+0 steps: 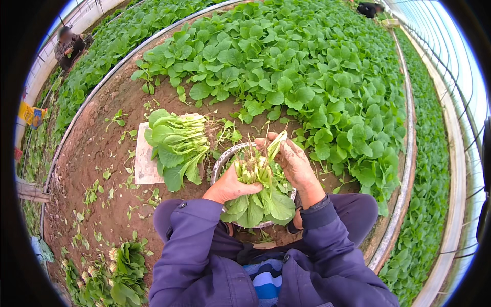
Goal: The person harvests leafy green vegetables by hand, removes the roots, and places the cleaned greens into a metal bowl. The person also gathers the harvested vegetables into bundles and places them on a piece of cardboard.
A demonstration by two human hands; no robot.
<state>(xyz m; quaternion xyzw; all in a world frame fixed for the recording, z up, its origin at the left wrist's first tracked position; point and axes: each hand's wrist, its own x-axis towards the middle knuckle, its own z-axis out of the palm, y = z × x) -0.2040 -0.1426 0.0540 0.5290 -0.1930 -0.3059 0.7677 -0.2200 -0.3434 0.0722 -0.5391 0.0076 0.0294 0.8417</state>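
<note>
My left hand (236, 185) is closed around a bunch of leafy greens (257, 199), roots up and leaves hanging toward me. Soil clings to the thin roots. At the bunch's right side, my right hand (293, 157) holds a single pale-stemmed plant (277, 145) between thumb and fingers. Both hands are above a round basin (222, 159) whose rim shows at the left; trimmed leaves lie inside it. To the left, a pile of pulled greens (178, 144) rests on a pale board (146, 165), its roots pointing toward the basin.
Dense growing greens (307, 65) stand ahead and to the right. Tied bundles of greens (111, 272) lie on the soil at lower left. A pale hose or pipe (86, 103) curves along the left. One person (68, 48) crouches at far left, another (369, 9) at far right.
</note>
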